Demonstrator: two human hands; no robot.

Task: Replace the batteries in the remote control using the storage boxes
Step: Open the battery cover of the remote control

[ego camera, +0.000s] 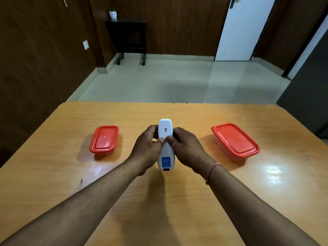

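- The white remote control [166, 144] is held over the middle of the bench [159, 201], roughly midway between its left and right edges; its back is turned up, with a small code sticker near the far end and a blue label near the near end
- Its long axis runs from the near edge toward the far edge; the end with the dark window points at the person, the rounded end at the far edge
- The left hand [148, 148] is closed around the remote's left side, thumb pressed on the back; the right hand [186, 148] grips the right side likewise; the two thumbs meet at about mid-length
- Whether the remote rests on the bench or is lifted just off it is hard to judge from here
- A small red-lidded box [104, 139] sits toward the left edge, lid on; a larger red-lidded box [235, 140] sits toward the right edge, lid on, turned at an angle; both are well apart from the hands
- A thread band [212, 172] circles the right wrist
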